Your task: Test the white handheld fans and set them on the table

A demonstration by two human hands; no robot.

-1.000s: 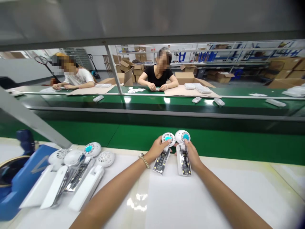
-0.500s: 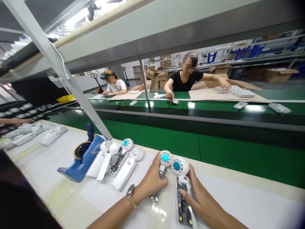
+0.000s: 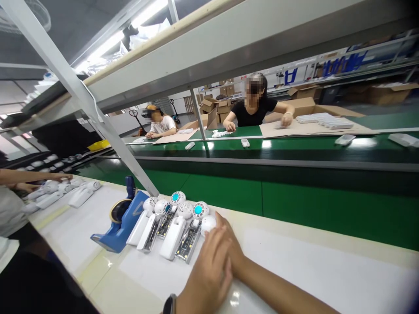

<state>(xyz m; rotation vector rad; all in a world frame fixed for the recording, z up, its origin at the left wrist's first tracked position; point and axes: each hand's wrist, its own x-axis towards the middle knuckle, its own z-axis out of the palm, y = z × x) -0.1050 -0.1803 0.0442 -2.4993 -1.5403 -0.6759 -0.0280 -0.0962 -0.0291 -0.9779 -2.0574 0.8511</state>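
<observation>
Fingers stretched out, my left hand (image 3: 207, 270) lies across the body of a white handheld fan (image 3: 208, 224) and overlaps my right hand (image 3: 234, 248). My right hand is at the right side of this fan's round head; its thumb is hidden, and its grip shows only in part. Just left lies another handheld fan (image 3: 188, 242) with a turquoise hub and an exposed circuit board. Several more fans lie in the same row, among them one with a closed white handle (image 3: 172, 238).
A blue tape dispenser (image 3: 121, 222) stands left of the row. Behind the white worktable (image 3: 310, 261) runs a green conveyor (image 3: 222, 187) with white parts. A slanted post (image 3: 108, 122) and an overhead beam (image 3: 209, 48) cross the view. Co-workers sit opposite; another person's arm (image 3: 29, 176) reaches in at left.
Both hands have moved left to the row of fans. The fan from my left hand now lies there, released. The second fan is beside it, its body covered by my left hand.
</observation>
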